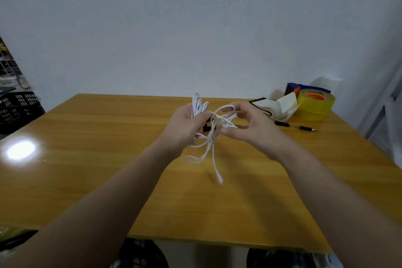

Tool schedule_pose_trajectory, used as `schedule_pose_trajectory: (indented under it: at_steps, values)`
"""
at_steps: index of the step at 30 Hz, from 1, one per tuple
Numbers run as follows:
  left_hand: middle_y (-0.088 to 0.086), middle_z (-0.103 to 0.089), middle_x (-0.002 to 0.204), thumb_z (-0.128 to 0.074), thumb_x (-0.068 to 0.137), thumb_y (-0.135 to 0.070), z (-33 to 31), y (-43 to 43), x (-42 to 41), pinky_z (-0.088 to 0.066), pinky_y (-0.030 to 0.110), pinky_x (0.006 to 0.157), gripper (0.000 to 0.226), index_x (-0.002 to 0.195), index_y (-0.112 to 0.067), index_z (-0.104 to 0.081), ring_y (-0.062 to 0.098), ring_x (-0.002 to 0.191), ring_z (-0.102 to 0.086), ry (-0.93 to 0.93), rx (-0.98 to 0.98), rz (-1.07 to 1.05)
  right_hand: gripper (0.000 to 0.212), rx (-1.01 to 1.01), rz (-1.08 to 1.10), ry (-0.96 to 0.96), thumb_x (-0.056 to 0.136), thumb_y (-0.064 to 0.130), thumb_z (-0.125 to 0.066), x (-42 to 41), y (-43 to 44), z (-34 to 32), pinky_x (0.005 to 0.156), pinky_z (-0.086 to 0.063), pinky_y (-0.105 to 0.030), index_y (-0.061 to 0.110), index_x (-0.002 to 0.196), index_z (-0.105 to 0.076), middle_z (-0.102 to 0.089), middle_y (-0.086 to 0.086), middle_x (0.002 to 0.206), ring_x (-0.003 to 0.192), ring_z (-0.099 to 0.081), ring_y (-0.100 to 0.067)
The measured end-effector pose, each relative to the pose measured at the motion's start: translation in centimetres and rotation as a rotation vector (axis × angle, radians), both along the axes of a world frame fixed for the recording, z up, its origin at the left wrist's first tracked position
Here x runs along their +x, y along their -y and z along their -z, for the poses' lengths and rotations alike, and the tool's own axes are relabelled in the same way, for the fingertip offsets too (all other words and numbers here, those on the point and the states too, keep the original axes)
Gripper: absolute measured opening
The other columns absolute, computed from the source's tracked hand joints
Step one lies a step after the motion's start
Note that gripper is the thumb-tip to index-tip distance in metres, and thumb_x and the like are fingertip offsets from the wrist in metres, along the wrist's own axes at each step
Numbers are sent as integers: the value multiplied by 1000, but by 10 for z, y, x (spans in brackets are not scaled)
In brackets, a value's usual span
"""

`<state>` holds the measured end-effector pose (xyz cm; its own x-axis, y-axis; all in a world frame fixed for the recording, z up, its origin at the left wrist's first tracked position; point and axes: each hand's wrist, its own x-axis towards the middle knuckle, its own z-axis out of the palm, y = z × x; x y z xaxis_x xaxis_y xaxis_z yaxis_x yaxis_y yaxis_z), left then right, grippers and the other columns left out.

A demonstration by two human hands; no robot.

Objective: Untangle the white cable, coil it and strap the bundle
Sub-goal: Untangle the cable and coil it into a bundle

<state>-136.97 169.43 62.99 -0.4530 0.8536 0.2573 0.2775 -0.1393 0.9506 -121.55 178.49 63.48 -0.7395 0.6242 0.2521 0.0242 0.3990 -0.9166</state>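
Your left hand [186,125] grips loops of white cable [198,105]; right hand [252,130] pinches one strand. Seems light, limp: hold beside your left thumb.

- Cable [199,105]: white.
- Table [97,169]: honey-yellow wood grain with a glossy sheen.
- Wall [195,28]: plain pale grey-blue.
- Tape roll [315,107]: translucent yellow with an orange core.
- Pen [282,124]: black.
- Crate [19,106]: black, with a grid of holes.
- Folded sheets [282,106]: cream, black-edged.

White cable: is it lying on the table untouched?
No, the left hand and right hand hold the white cable above the table.
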Motion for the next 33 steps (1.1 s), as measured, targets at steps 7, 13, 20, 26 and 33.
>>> schedule_pose_trajectory:
  at_steps: [7, 13, 20, 26, 33]
  values:
    - [-5, -41, 52, -54, 95, -15, 2, 1, 3, -31, 22, 45, 19, 80, -5, -57, 10, 46, -37, 97, -24, 94, 25, 303, 319, -155, 83, 7, -64, -13, -5, 22, 70, -47, -12, 19, 104, -57, -61, -5, 109, 100, -60, -14]
    - [-6, -33, 48, -41, 99, -11, -2, 6, 11, -21, 20, 42, 29, 72, -10, -48, 6, 37, -29, 509, -21, 339, 17, 415, 220, -206, 85, 25, -67, -10, 4, 15, 78, -50, -15, 32, 100, -59, -42, 14, 104, 97, -51, 2]
    - [-4, -33, 55, -45, 98, -24, 1, 10, 5, -19, 29, 52, 23, 80, -9, -45, 11, 48, -29, 316, -79, 410, 12, 579, 165, 27, 81, 7, -67, -6, -7, -4, 76, -41, -11, 10, 93, -69, -47, 1, 105, 92, -54, -18]
    - [-8, -29, 51, -47, 98, -36, -2, 10, 17, -19, 27, 47, 32, 78, -10, -48, 10, 46, -24, -52, -76, 167, 20, 788, 474, 49, 81, 21, -64, -17, 3, 5, 73, -38, -16, 11, 98, -63, -47, -6, 117, 94, -47, -12]
    - [-5, -25, 48, -45, 97, -21, 6, 14, 16, -12, 32, 49, 38, 60, -18, -39, 10, 43, -21, 275, 40, 30, 46, -122, 214, -82, 77, 32, -75, -23, 9, 18, 70, -48, -31, 13, 111, -50, -60, -1, 93, 81, -61, -13]
